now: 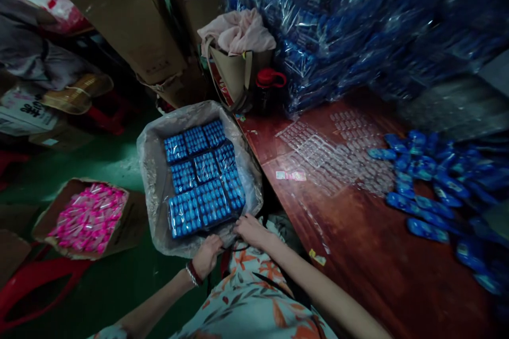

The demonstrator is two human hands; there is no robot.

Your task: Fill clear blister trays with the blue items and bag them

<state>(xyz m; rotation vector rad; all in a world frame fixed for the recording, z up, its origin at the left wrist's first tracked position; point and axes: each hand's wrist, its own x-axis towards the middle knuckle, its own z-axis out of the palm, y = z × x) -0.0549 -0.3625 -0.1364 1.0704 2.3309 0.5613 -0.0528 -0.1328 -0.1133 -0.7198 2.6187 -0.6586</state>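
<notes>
A large box or bin lined with a clear plastic bag (153,212) stands in front of me. Inside it, wrapped packs of small blue items (199,204) lie in neat rows. At the near rim, my left hand (207,255) has its fingers curled closed on the bag's edge. My right hand (250,230) grips the same plastic a little to the right, at the near right corner. The fingertips of both hands are partly hidden by the folds.
To the left, a carton of pink items (93,217) sits beside a red stool (43,286). On the right, the reddish table (350,265) bears clear blister trays (318,151) and loose blue packets (433,180). Behind are a bag (234,66), a red-lidded bottle (270,82) and stacked blue packages (338,26).
</notes>
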